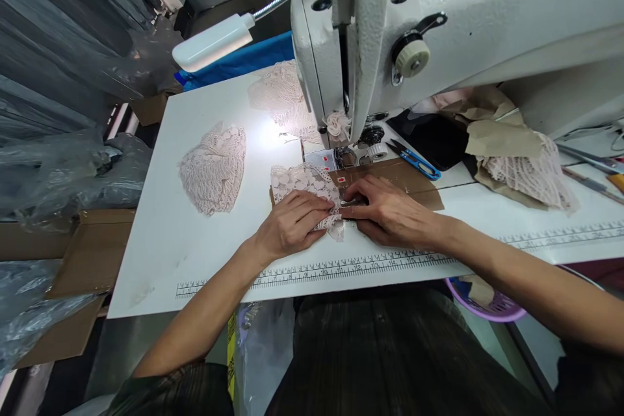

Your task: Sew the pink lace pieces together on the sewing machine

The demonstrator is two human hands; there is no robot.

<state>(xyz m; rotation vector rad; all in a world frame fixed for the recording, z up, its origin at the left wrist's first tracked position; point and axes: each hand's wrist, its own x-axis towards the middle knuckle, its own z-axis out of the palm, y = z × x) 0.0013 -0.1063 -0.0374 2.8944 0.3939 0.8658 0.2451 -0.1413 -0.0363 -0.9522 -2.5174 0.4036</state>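
My left hand [296, 222] presses on a piece of pale pink lace fabric [297, 181], its fingers closed over the lower edge, where a strip of lace shows under the fingertips. Just to the right, my right hand [390, 211] has its fingers bent and drawn together at the lace's right end, over a brown board [419, 188]. What lies between those fingertips is hidden. Behind both hands stand the needle area and presser foot of a white sewing machine [316, 45], with a small fabric flower [336, 125] on its head.
Gathered lace pieces [214, 169] lie on the white table [160, 208]. Blue thread snips [419, 162] and a black phone-like object [429, 136] are under the machine arm. A lamp [214, 42] hangs at the back, a printed ruler [341, 268] runs along the front, and a purple basket [507, 313] sits below.
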